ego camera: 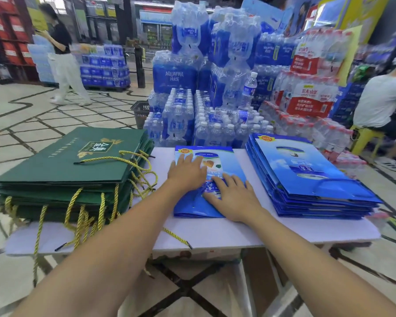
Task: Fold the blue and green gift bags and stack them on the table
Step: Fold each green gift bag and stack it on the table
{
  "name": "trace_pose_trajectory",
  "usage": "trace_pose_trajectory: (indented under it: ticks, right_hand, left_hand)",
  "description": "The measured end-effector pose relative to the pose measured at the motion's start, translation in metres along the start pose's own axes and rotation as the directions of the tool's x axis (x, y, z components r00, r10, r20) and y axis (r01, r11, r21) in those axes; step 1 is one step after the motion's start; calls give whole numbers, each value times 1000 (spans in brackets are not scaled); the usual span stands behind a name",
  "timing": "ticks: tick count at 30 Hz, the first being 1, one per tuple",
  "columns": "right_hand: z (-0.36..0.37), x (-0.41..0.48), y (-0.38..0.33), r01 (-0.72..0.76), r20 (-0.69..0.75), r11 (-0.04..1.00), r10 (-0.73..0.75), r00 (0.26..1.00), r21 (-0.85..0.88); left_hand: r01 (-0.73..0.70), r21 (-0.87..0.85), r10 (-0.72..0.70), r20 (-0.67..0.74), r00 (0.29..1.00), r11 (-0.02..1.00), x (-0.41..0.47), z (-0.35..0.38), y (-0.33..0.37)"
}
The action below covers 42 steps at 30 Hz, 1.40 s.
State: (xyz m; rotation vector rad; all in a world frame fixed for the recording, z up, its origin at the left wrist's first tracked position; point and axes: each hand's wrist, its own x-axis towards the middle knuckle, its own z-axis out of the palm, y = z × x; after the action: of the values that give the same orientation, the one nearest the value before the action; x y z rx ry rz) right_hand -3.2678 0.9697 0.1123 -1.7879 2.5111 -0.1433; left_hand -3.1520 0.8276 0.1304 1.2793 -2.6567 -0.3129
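Blue gift bag point(231, 163) lies flat mid-counter, long axis running near to far. Both hands press on it, palms down and fingers spread, gripping nothing. The left hand point(185, 172) sits further up the bag; the right hand point(233, 197) is closer to its near edge.

We judge this to be flattening before stacking. The blue stack point(306, 177) lies just right of the bag, so the right hand is nearer. The green stack point(62, 172) fills the left, its gold cords point(144, 177) trailing toward the bag. Bare counter point(215, 232) shows along the near edge. Water packs point(176, 74) crowd the far side.
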Motion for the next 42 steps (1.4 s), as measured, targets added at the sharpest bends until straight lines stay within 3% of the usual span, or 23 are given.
trace_pose_trajectory:
  ticks: [3, 10, 17, 24, 29, 31, 32, 35, 36, 38, 42]
  right_hand:
    - [1, 0, 0, -8, 11, 1000, 8, 1000, 1]
    - [6, 5, 8, -20, 7, 1000, 20, 1000, -7]
    - [7, 0, 6, -1, -48, 999, 2, 999, 33]
    - [7, 0, 7, -9, -107, 996, 19, 994, 90]
    - [2, -2, 7, -7, -151, 979, 38, 988, 204]
    - [-1, -5, 6, -4, -179, 968, 51, 982, 250]
    - [-3, -7, 5, -1, -193, 961, 56, 980, 276]
    - [-9, -12, 5, 12, -230, 920, 85, 969, 392]
    - [-12, -15, 3, 14, -234, 906, 95, 968, 423]
    - [-19, -22, -3, 28, -231, 918, 69, 971, 394]
    - [-41, -9, -9, 10, -112, 940, 31, 993, 341]
  left_hand:
    - [103, 43, -106, 70, 992, 994, 22, 13, -6]
    - [79, 96, -86, 78, 993, 992, 34, 28, -7]
    - [195, 30, -192, -92, 977, 980, 11, 23, 1]
    - [240, -9, -240, -27, 970, 971, -38, 12, -12]
    - [125, -306, -157, -82, 984, 944, -62, -4, -17]
    - [72, -555, -162, -114, 980, 829, -69, -12, -18]
    - [56, -698, -184, -110, 977, 714, -72, -17, -16]
    - [135, -976, -275, 84, 958, 173, -74, -30, -5]
    - [165, -984, -244, 143, 959, 72, -73, -33, -1]
    - [166, -979, -169, 144, 975, 121, -76, -43, 5]
    - [71, -898, -143, 9, 990, 434, -73, -81, 15]
